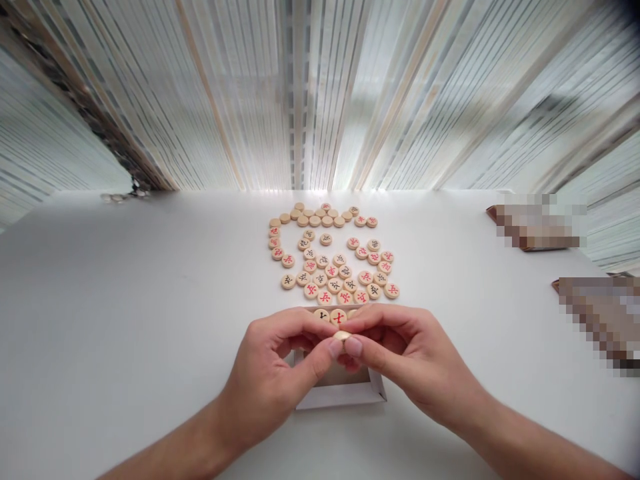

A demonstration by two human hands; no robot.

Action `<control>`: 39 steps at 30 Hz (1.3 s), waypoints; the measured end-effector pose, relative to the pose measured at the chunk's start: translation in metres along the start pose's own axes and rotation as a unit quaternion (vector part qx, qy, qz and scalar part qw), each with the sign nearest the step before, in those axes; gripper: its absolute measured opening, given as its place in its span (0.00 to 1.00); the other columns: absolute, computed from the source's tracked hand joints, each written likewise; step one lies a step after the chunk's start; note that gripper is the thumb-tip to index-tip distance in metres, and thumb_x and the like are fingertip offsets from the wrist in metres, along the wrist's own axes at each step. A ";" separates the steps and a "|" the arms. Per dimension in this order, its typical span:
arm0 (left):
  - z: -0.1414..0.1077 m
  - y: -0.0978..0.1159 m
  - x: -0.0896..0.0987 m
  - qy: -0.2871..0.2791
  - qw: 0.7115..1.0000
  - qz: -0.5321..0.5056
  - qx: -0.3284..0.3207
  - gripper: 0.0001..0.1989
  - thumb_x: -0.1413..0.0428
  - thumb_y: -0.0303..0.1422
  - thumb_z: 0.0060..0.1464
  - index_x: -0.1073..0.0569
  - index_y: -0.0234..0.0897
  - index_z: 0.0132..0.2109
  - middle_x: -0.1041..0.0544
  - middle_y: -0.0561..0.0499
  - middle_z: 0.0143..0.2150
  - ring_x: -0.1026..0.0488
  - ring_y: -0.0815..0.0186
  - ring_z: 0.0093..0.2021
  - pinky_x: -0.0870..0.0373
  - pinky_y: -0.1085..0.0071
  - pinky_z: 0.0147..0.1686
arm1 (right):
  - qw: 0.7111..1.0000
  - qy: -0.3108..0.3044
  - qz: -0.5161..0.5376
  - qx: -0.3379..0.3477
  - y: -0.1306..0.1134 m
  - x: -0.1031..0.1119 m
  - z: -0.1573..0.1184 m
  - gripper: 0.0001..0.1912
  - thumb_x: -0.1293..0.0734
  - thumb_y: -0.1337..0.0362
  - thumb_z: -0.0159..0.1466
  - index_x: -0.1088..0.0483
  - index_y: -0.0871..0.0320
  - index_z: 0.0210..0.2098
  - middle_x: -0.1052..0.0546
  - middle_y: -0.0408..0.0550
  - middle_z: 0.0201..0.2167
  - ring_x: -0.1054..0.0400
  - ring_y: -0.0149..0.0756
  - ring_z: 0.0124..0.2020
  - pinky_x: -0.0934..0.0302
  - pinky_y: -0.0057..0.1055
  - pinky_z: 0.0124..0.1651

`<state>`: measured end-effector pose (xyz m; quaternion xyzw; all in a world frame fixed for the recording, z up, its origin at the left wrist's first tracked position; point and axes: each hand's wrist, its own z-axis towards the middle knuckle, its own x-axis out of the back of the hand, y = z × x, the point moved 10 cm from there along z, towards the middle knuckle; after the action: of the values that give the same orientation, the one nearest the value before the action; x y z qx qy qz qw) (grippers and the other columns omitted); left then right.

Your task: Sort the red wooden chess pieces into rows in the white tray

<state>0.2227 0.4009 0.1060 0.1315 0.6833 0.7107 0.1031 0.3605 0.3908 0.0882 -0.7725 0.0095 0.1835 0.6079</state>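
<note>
Between the fingertips of both hands is a round wooden Chinese chess piece (343, 336), held edge-up above a shallow white box (335, 397). My left hand (287, 357) pinches it from the left with thumb and fingers. From the right, my right hand (400, 353) pinches the same piece, the two thumbs almost touching. At the box's far side lie a piece with a red character (339, 317) and one with a black character (321, 315), partly covered by my fingers. The lettering on the held piece cannot be made out.
Beyond the box, many loose chess pieces (331, 271) with red or black characters spread over the white table (150, 300). Several blank-looking pieces (315, 221) form rows farther back. Two brown, pixelated objects (520, 230) sit at the right. A striped curtain (250, 100) hangs behind the table.
</note>
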 end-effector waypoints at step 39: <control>0.003 0.001 -0.002 0.004 0.987 -0.162 0.012 0.14 0.33 0.22 0.60 0.12 0.44 0.48 0.11 0.51 0.39 0.13 0.69 0.35 0.15 0.81 0.39 | 0.988 -0.045 0.136 -0.065 0.013 -0.005 0.001 0.18 0.18 0.64 0.62 0.15 0.51 0.52 0.12 0.51 0.41 0.16 0.32 0.39 0.22 0.23 0.48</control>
<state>0.2257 0.4029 0.1067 0.0171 0.7044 0.6769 0.2129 0.3528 0.3876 0.0775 -0.7927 0.0749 0.2997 0.5255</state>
